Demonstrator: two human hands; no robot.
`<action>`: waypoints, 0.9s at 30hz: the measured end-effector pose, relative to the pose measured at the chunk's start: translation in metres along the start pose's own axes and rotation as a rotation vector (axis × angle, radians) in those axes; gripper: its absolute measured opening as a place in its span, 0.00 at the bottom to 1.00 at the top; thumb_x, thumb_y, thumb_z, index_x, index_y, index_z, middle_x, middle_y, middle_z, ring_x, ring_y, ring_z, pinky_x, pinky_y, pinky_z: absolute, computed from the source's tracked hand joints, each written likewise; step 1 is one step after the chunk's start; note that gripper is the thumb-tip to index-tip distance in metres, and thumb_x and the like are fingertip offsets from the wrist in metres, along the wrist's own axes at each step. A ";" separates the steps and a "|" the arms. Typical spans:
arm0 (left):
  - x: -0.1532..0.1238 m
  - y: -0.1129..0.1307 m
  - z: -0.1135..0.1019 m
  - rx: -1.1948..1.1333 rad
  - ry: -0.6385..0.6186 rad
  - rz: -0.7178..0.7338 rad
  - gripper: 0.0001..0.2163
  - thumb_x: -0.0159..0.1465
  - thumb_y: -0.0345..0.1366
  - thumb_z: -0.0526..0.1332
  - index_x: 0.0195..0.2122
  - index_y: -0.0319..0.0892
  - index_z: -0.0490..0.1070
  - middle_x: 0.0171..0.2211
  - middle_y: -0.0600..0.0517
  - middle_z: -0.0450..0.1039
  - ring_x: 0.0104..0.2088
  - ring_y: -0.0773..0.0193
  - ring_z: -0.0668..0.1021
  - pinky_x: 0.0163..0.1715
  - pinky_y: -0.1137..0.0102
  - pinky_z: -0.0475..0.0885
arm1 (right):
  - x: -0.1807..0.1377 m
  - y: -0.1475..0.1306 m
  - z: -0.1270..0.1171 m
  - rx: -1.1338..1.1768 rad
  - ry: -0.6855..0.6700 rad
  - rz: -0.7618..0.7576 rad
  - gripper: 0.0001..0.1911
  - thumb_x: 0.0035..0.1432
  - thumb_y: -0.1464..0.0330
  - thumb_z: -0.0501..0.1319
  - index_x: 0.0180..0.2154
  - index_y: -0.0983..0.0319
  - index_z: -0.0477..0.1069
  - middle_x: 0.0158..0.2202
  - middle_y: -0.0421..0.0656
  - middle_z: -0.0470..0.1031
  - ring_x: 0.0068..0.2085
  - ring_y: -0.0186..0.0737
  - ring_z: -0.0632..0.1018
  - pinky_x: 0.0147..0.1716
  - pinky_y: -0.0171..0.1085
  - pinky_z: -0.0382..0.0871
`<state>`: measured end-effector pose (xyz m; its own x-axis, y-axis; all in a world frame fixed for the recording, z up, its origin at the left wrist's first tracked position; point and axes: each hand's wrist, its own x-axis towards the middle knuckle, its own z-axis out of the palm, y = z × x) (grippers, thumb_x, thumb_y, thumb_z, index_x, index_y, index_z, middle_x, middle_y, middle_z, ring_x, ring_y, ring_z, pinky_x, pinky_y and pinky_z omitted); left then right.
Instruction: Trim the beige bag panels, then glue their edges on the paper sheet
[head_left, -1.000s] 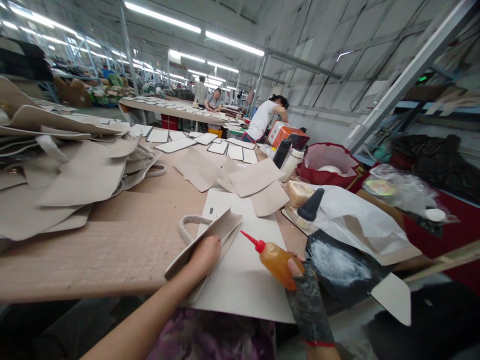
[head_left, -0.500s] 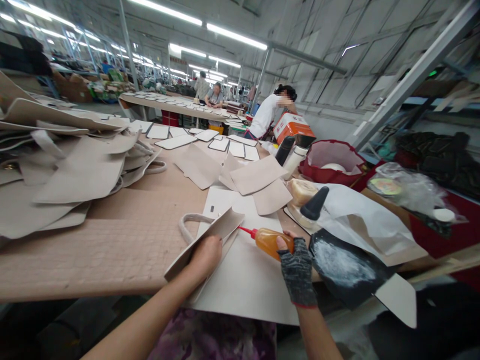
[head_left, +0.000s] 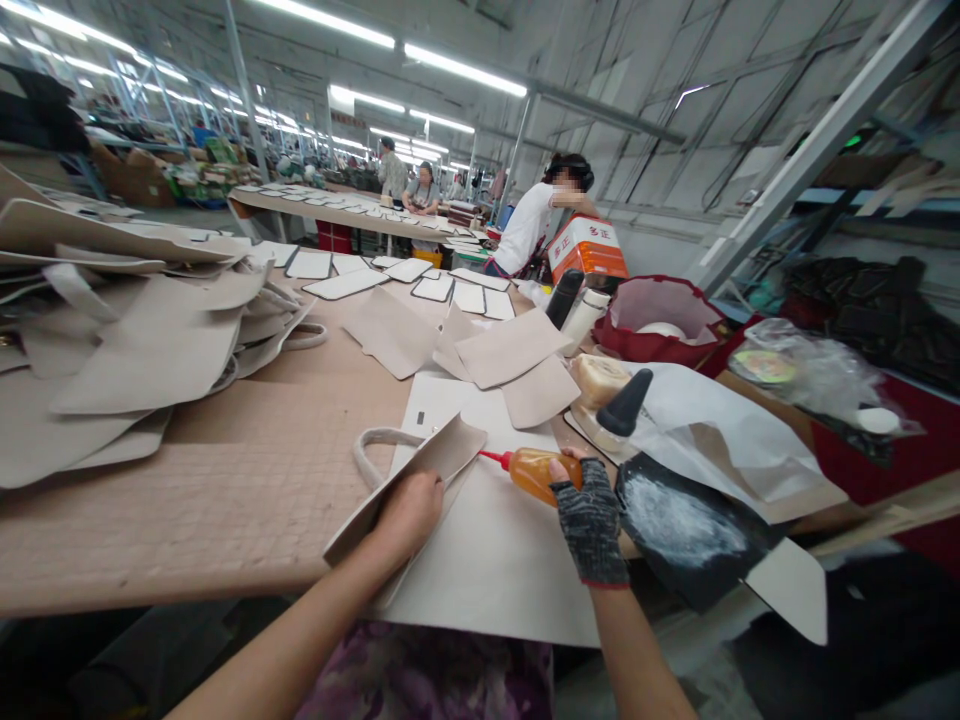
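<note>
My left hand (head_left: 407,511) is closed on the lifted flap of a beige bag piece (head_left: 411,478) with a looped handle, which lies on a white sheet (head_left: 487,545) at the table's front edge. My right hand (head_left: 586,505), in a dark fingerless glove, grips an orange glue bottle (head_left: 534,471) lying almost level. The bottle's red nozzle points left and reaches the edge of the raised flap.
A heap of beige cut pieces (head_left: 142,340) covers the table's left. More beige pieces (head_left: 510,365) lie beyond the sheet. A black-capped bottle (head_left: 619,408), a dark tray with white residue (head_left: 679,525) and a red bag (head_left: 660,320) sit to the right. Other people work at far tables.
My right hand has carried the glue bottle up and to the left, tipping it level, so the nozzle went from free air to the flap's edge. My left hand has kept holding the flap.
</note>
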<state>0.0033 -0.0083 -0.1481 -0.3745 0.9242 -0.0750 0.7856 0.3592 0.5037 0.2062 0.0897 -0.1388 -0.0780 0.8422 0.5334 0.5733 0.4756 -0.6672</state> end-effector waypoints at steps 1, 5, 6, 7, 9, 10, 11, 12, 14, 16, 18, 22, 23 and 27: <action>0.000 0.000 0.000 -0.002 0.000 0.000 0.13 0.63 0.34 0.50 0.34 0.36 0.73 0.34 0.43 0.76 0.36 0.58 0.77 0.36 0.70 0.66 | 0.000 0.000 0.000 -0.003 -0.007 0.009 0.22 0.55 0.53 0.52 0.40 0.64 0.67 0.39 0.51 0.72 0.40 0.47 0.73 0.42 0.46 0.67; 0.001 -0.001 0.002 -0.003 0.004 -0.002 0.13 0.64 0.34 0.50 0.34 0.36 0.73 0.34 0.43 0.76 0.36 0.59 0.77 0.35 0.70 0.66 | -0.004 -0.001 -0.002 0.001 -0.048 0.054 0.21 0.54 0.53 0.53 0.40 0.63 0.67 0.39 0.50 0.72 0.39 0.47 0.74 0.41 0.45 0.68; 0.001 -0.001 0.002 -0.001 0.005 -0.003 0.12 0.64 0.34 0.50 0.34 0.36 0.73 0.34 0.43 0.76 0.36 0.59 0.77 0.35 0.70 0.66 | -0.006 -0.001 -0.003 0.005 -0.049 0.062 0.21 0.54 0.54 0.54 0.41 0.63 0.67 0.39 0.50 0.72 0.39 0.47 0.74 0.41 0.44 0.68; 0.001 -0.001 0.002 0.000 0.007 -0.005 0.12 0.64 0.34 0.50 0.34 0.36 0.73 0.34 0.43 0.76 0.36 0.58 0.77 0.35 0.70 0.66 | -0.007 -0.001 -0.003 0.011 -0.049 0.067 0.20 0.54 0.54 0.54 0.41 0.63 0.67 0.39 0.50 0.73 0.39 0.46 0.74 0.41 0.44 0.67; 0.001 0.000 0.002 0.002 0.009 -0.007 0.12 0.63 0.34 0.51 0.33 0.36 0.73 0.33 0.43 0.76 0.35 0.58 0.77 0.34 0.70 0.66 | -0.011 -0.001 -0.005 0.022 -0.052 0.086 0.20 0.54 0.54 0.54 0.40 0.63 0.67 0.38 0.50 0.73 0.39 0.46 0.74 0.41 0.43 0.67; 0.001 0.000 0.002 0.002 0.009 -0.006 0.12 0.63 0.34 0.51 0.33 0.36 0.73 0.33 0.43 0.76 0.35 0.58 0.77 0.34 0.70 0.66 | -0.012 -0.001 -0.005 0.031 -0.061 0.099 0.20 0.54 0.54 0.54 0.40 0.63 0.67 0.38 0.50 0.73 0.39 0.47 0.74 0.41 0.44 0.67; 0.001 0.000 0.002 0.002 0.009 -0.003 0.11 0.63 0.34 0.51 0.33 0.36 0.73 0.33 0.43 0.76 0.36 0.58 0.77 0.34 0.70 0.66 | -0.014 -0.001 -0.005 0.043 -0.074 0.113 0.20 0.54 0.54 0.54 0.40 0.63 0.67 0.39 0.50 0.72 0.39 0.47 0.74 0.41 0.44 0.67; 0.002 0.000 0.002 0.001 0.009 0.000 0.11 0.63 0.33 0.51 0.33 0.36 0.73 0.33 0.43 0.76 0.36 0.58 0.77 0.34 0.70 0.66 | -0.016 -0.001 -0.005 0.060 -0.089 0.126 0.20 0.54 0.54 0.54 0.40 0.63 0.67 0.39 0.50 0.72 0.39 0.47 0.74 0.42 0.44 0.67; 0.002 -0.001 0.003 -0.001 0.009 0.008 0.11 0.63 0.33 0.51 0.33 0.36 0.72 0.33 0.43 0.76 0.36 0.58 0.77 0.34 0.70 0.66 | -0.020 -0.001 -0.006 0.095 -0.109 0.137 0.20 0.54 0.55 0.54 0.41 0.63 0.67 0.40 0.50 0.72 0.40 0.47 0.73 0.43 0.45 0.67; 0.002 -0.002 0.004 0.000 0.013 0.012 0.11 0.63 0.33 0.51 0.33 0.36 0.72 0.33 0.43 0.76 0.35 0.58 0.77 0.34 0.70 0.66 | -0.025 -0.004 -0.007 0.126 -0.118 0.135 0.20 0.54 0.55 0.54 0.41 0.63 0.67 0.41 0.50 0.72 0.42 0.47 0.73 0.44 0.44 0.66; 0.002 -0.003 0.005 0.002 0.016 0.013 0.11 0.63 0.33 0.51 0.33 0.37 0.72 0.33 0.43 0.76 0.36 0.58 0.77 0.35 0.70 0.66 | -0.029 -0.008 -0.009 0.148 -0.132 0.140 0.20 0.54 0.55 0.54 0.41 0.63 0.67 0.41 0.50 0.72 0.42 0.46 0.73 0.45 0.44 0.66; 0.001 -0.003 0.005 0.008 0.019 0.018 0.12 0.63 0.34 0.50 0.34 0.37 0.73 0.34 0.43 0.76 0.37 0.58 0.77 0.36 0.70 0.66 | -0.038 -0.016 -0.016 0.157 -0.165 0.183 0.21 0.54 0.55 0.54 0.41 0.64 0.67 0.41 0.50 0.72 0.41 0.46 0.74 0.43 0.44 0.67; 0.001 -0.003 0.005 0.010 0.018 0.020 0.13 0.63 0.35 0.50 0.34 0.37 0.73 0.34 0.43 0.76 0.37 0.58 0.77 0.36 0.70 0.66 | -0.040 -0.018 -0.017 0.160 -0.174 0.193 0.21 0.54 0.55 0.55 0.41 0.64 0.68 0.41 0.50 0.72 0.40 0.46 0.73 0.43 0.44 0.67; 0.001 -0.002 0.004 0.017 0.012 0.024 0.13 0.63 0.35 0.50 0.35 0.36 0.73 0.35 0.43 0.76 0.37 0.58 0.77 0.36 0.70 0.66 | -0.048 -0.021 -0.023 0.195 -0.234 0.226 0.21 0.53 0.54 0.55 0.41 0.63 0.67 0.41 0.50 0.71 0.41 0.47 0.73 0.44 0.46 0.67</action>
<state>0.0030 -0.0079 -0.1526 -0.3615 0.9309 -0.0527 0.8025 0.3395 0.4907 0.2165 0.0339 -0.1384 -0.1644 0.9559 0.2435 0.4327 0.2917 -0.8531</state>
